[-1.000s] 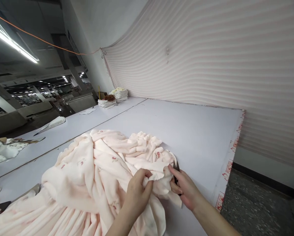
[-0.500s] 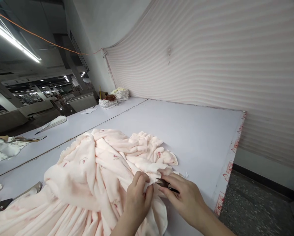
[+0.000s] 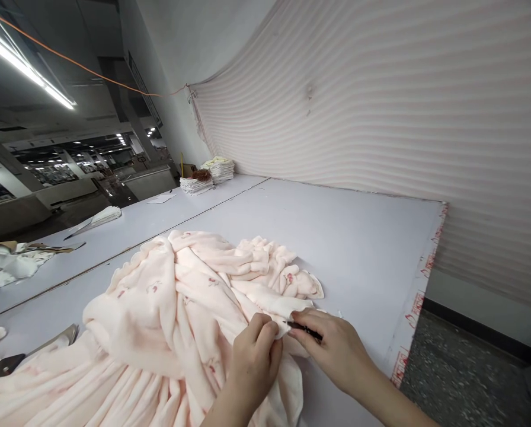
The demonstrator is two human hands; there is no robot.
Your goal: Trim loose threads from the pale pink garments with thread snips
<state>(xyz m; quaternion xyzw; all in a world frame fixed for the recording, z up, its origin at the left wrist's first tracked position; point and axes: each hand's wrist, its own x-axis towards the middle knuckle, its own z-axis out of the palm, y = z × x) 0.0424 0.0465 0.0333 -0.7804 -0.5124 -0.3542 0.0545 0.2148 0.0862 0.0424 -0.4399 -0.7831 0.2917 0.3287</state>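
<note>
A pale pink garment (image 3: 136, 320) of soft fabric, with small red and pink motifs and ruffled edges, lies in folds across the table's near part. At its right side my left hand (image 3: 257, 354) pinches a whitish edge of the cloth. Held in my right hand (image 3: 330, 347) is a small black tool that looks like thread snips (image 3: 304, 329). The tip of the snips points left at the pinched edge, close to my left fingertips. My right fingers cover much of the tool.
The grey-white table (image 3: 354, 249) ends at a taped right edge. Striped fabric (image 3: 358, 112) hangs behind it. Folded cloth stacks (image 3: 218, 170) stand at the far corner. White scraps (image 3: 14, 264) lie at left, and a dark-handled metal tool (image 3: 8, 366) sits beside the garment.
The snips' blades, slightly apart before, now look closed together at the cloth edge. My left fingers have shifted a little right along with the cloth. The camera view has moved slightly.
</note>
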